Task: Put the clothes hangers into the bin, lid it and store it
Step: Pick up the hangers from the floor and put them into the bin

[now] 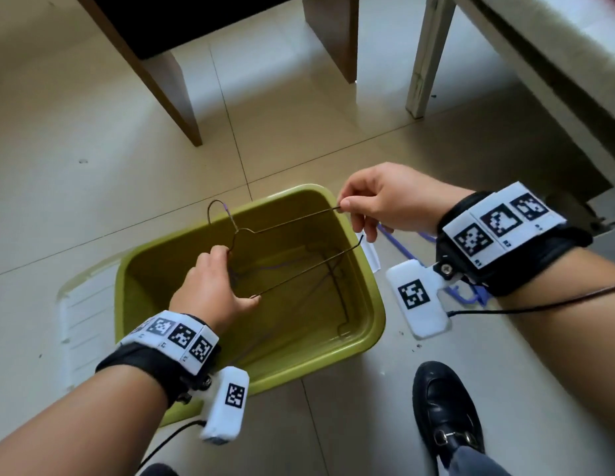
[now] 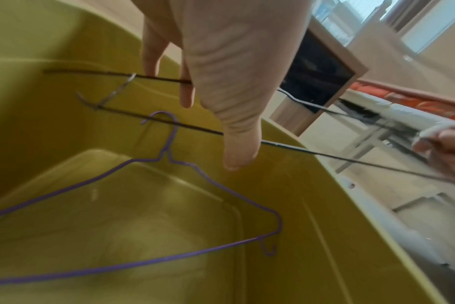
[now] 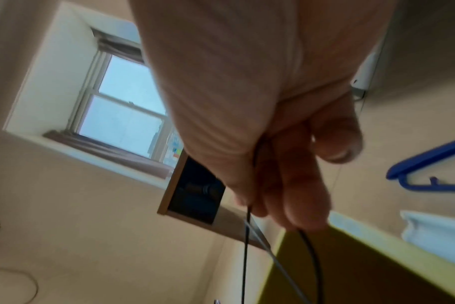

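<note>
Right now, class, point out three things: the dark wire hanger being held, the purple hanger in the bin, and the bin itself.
dark wire hanger [image 1: 292,219]: head view, on its upper arm.
purple hanger [image 2: 218,186]: left wrist view, on its right shoulder.
bin [image 1: 376,297]: head view, on its right rim.

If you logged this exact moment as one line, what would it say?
left hand: holds dark wire hanger | right hand: pinches its end | hanger over green bin | purple hanger inside | lid not on
</note>
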